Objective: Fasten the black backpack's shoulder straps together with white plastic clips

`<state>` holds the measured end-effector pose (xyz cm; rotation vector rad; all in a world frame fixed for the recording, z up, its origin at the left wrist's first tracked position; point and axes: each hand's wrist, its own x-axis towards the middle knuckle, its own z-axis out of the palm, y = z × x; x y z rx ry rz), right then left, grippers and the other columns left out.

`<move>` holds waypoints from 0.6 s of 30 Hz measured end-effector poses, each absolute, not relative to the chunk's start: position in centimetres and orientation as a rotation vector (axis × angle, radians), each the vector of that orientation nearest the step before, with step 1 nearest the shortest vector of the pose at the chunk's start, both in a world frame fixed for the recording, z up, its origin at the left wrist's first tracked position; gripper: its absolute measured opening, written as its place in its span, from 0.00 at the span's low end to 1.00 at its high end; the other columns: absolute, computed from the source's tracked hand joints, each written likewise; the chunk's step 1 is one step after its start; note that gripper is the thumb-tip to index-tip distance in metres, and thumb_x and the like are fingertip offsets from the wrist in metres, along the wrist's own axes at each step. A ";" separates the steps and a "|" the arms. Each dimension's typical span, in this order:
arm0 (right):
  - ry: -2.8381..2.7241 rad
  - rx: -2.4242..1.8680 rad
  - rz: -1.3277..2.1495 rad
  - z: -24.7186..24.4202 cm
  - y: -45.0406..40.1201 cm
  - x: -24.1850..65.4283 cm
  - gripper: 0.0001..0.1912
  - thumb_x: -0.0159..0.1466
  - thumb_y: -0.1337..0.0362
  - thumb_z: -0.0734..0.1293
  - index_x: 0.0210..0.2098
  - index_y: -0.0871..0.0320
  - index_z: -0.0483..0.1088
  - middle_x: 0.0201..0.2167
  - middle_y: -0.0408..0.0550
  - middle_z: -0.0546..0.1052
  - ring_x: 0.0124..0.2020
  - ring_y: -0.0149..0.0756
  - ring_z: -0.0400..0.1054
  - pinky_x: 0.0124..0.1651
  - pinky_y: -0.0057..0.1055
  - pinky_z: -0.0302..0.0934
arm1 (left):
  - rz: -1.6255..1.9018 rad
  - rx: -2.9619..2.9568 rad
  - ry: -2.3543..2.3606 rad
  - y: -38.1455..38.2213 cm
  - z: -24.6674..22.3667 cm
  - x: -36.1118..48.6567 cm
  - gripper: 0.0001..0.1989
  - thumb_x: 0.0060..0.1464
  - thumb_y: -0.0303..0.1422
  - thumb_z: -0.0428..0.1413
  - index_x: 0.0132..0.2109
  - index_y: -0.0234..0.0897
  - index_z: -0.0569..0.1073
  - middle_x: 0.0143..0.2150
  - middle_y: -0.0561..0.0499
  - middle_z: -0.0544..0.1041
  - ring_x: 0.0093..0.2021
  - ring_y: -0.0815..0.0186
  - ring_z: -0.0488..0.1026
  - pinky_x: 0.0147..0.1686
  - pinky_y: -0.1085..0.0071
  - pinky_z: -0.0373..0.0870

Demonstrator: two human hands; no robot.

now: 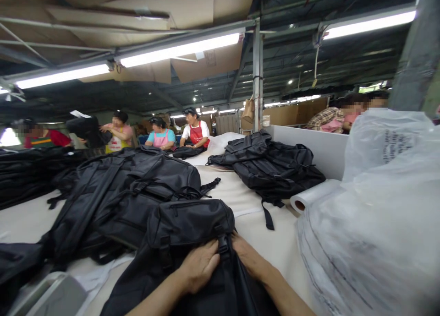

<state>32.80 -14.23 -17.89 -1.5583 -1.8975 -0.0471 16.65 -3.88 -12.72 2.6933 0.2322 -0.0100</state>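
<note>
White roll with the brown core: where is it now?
In the head view, the white roll lies right of centre on the pale table, between the rightmost black backpacks and translucent plastic bags.

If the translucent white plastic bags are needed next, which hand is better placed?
Probably the right hand: it is nearer the bags. The left hand sits left of the black plastic buckle, farther away.

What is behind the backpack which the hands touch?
Behind the backpack, a heap of black bags lies on the table, toward the left; farther right is at least one more black bag. Any part covered by the backpack cannot be seen.
</note>
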 end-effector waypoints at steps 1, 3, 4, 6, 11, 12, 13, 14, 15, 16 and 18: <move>-1.824 -1.598 0.007 -17.8 -14.4 33.0 0.17 0.64 0.63 0.58 0.46 0.54 0.75 0.48 0.48 0.78 0.48 0.40 0.70 0.60 0.40 0.59 | -0.004 2.710 0.211 -3.9 -12.6 16.7 0.27 0.65 0.37 0.36 0.67 0.35 0.54 0.69 0.44 0.57 0.68 0.61 0.54 0.67 0.62 0.50; -1.630 -1.722 0.092 -17.3 -14.7 33.5 0.16 0.63 0.63 0.58 0.35 0.55 0.77 0.36 0.48 0.81 0.38 0.40 0.72 0.50 0.38 0.66 | 0.020 2.777 0.197 -4.0 -12.3 16.5 0.26 0.64 0.35 0.36 0.67 0.34 0.56 0.67 0.43 0.60 0.67 0.59 0.57 0.66 0.61 0.52; -1.534 -1.782 0.098 -16.7 -14.9 33.5 0.17 0.63 0.63 0.57 0.31 0.55 0.77 0.31 0.48 0.80 0.35 0.40 0.72 0.45 0.37 0.68 | 0.029 2.813 0.207 -4.1 -12.3 16.4 0.26 0.64 0.35 0.36 0.66 0.34 0.57 0.67 0.41 0.61 0.66 0.58 0.58 0.65 0.59 0.54; -1.366 -1.851 0.016 -15.1 -15.0 33.0 0.20 0.65 0.63 0.54 0.30 0.56 0.77 0.29 0.49 0.80 0.32 0.40 0.72 0.41 0.37 0.68 | 0.049 2.862 0.221 -4.3 -12.6 16.2 0.25 0.63 0.35 0.37 0.64 0.33 0.60 0.64 0.39 0.64 0.63 0.54 0.62 0.63 0.56 0.57; -1.547 -1.671 0.103 -11.5 -15.2 28.9 0.20 0.67 0.55 0.57 0.52 0.52 0.72 0.50 0.50 0.77 0.54 0.43 0.68 0.60 0.42 0.59 | 0.019 2.850 0.246 -4.6 -12.6 16.3 0.23 0.61 0.34 0.42 0.60 0.30 0.66 0.61 0.37 0.68 0.61 0.52 0.65 0.61 0.58 0.60; -1.685 -1.631 0.222 -11.6 -15.2 28.2 0.21 0.67 0.54 0.58 0.56 0.50 0.69 0.55 0.49 0.75 0.58 0.42 0.65 0.64 0.43 0.55 | -0.008 2.845 0.230 -4.5 -11.9 15.8 0.22 0.59 0.35 0.47 0.58 0.32 0.68 0.61 0.39 0.69 0.60 0.53 0.66 0.60 0.61 0.62; -1.785 -1.622 0.321 -12.0 -15.1 27.7 0.22 0.67 0.53 0.59 0.58 0.48 0.67 0.57 0.47 0.72 0.60 0.43 0.63 0.66 0.45 0.52 | -0.035 2.841 0.217 -4.3 -11.0 15.0 0.20 0.55 0.35 0.51 0.55 0.34 0.71 0.58 0.42 0.72 0.59 0.54 0.68 0.57 0.65 0.64; -1.842 -1.644 0.385 -12.6 -15.1 27.5 0.23 0.66 0.53 0.60 0.59 0.47 0.65 0.59 0.47 0.70 0.62 0.43 0.61 0.67 0.47 0.49 | -0.056 2.838 0.212 -3.9 -9.9 13.8 0.17 0.53 0.34 0.54 0.49 0.37 0.75 0.54 0.44 0.76 0.55 0.55 0.71 0.53 0.67 0.67; -1.866 -1.685 0.413 -13.3 -15.0 27.4 0.24 0.65 0.52 0.60 0.59 0.47 0.65 0.61 0.47 0.69 0.63 0.44 0.60 0.68 0.49 0.47 | -0.064 2.841 0.225 -3.5 -8.7 12.3 0.13 0.52 0.35 0.55 0.44 0.38 0.77 0.49 0.46 0.79 0.50 0.56 0.74 0.48 0.69 0.69; -1.873 -1.732 0.411 -13.9 -14.9 27.5 0.24 0.65 0.51 0.61 0.59 0.48 0.65 0.61 0.47 0.68 0.64 0.45 0.58 0.68 0.50 0.46 | -0.030 2.842 0.291 -2.8 -7.4 10.5 0.10 0.54 0.35 0.52 0.38 0.39 0.77 0.42 0.47 0.81 0.44 0.57 0.76 0.43 0.69 0.69; -1.881 -1.802 0.381 -14.7 -14.7 27.8 0.24 0.65 0.50 0.61 0.58 0.48 0.66 0.61 0.48 0.67 0.64 0.46 0.57 0.69 0.52 0.44 | 0.185 2.812 0.563 -1.0 -5.5 6.5 0.18 0.61 0.36 0.42 0.33 0.39 0.75 0.35 0.47 0.80 0.38 0.60 0.75 0.39 0.68 0.67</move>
